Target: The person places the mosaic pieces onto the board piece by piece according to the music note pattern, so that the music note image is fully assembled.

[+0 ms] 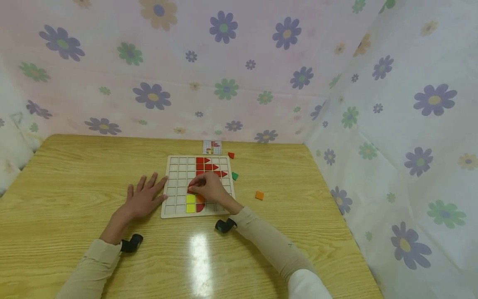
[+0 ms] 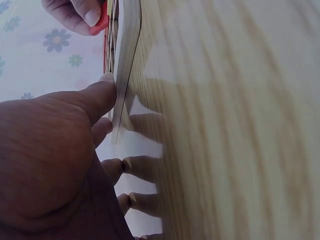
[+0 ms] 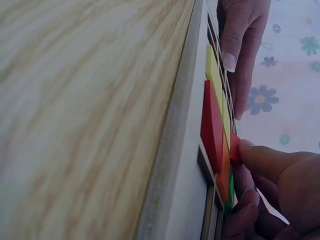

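A pale wooden grid board (image 1: 173, 181) lies on the table. My right hand (image 1: 212, 189) is over its middle, pinching a red block (image 1: 191, 190) between thumb and fingers at a cell above two yellow squares (image 1: 191, 203). Beside the yellow ones sit an orange piece (image 1: 201, 198) and a red rounded piece (image 1: 200, 207). In the right wrist view a green piece (image 3: 230, 192) shows past the orange, partly hidden by fingers. Red squares and triangles (image 1: 209, 167) form rows at the board's top. My left hand (image 1: 143, 200) spreads its fingers on the table, thumb and forefinger at the board's left edge.
Behind the board lies a small printed pattern card (image 1: 211, 147). To the right are a loose red piece (image 1: 231, 155), a green piece (image 1: 235, 176) and an orange square (image 1: 259, 195). Flowered cloth (image 1: 224, 112) hangs along the table's back and right sides.
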`<state>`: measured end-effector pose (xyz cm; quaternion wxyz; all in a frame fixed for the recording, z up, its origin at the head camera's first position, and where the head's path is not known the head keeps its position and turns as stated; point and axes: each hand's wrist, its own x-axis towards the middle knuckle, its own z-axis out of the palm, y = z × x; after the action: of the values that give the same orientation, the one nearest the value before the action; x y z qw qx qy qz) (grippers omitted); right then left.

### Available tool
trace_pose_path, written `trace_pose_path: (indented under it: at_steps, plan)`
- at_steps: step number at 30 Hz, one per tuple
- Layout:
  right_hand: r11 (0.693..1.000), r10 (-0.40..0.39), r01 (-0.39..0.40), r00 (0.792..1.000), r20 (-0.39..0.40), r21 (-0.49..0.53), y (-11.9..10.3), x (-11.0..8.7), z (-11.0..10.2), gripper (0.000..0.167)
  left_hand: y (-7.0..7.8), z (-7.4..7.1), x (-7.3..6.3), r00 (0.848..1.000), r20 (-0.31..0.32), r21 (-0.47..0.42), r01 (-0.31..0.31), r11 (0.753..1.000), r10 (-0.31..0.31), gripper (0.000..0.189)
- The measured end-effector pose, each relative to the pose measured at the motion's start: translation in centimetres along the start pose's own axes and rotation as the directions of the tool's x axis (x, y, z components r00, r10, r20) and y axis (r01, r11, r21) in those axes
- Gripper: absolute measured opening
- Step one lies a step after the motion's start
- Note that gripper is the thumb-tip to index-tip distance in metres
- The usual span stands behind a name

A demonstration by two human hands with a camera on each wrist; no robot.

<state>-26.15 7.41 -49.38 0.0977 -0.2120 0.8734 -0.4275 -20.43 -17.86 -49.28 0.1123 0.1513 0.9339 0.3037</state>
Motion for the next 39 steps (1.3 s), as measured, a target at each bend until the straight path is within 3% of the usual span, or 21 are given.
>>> trace_pose_path:
  at_steps: [18,32,39]
  plan:
    - [0.999,0.009,-0.009,1.000,0.007,-0.053,0.1,0.1,0.3,0.007,0.1,0.1,0.1,1.000,-0.001,0.011,0.008,1.000,-0.008,0.069]
    - [0.983,-0.036,0.032,0.999,0.021,0.180,1.6,0.3,-0.2,0.011,0.2,0.0,0.0,1.000,-0.010,0.020,0.007,1.000,-0.006,0.067]
    - [0.976,-0.071,0.071,0.997,-0.004,0.205,2.1,0.4,-1.2,0.015,0.2,0.1,0.1,1.000,-0.012,0.012,0.008,1.000,-0.008,0.068]
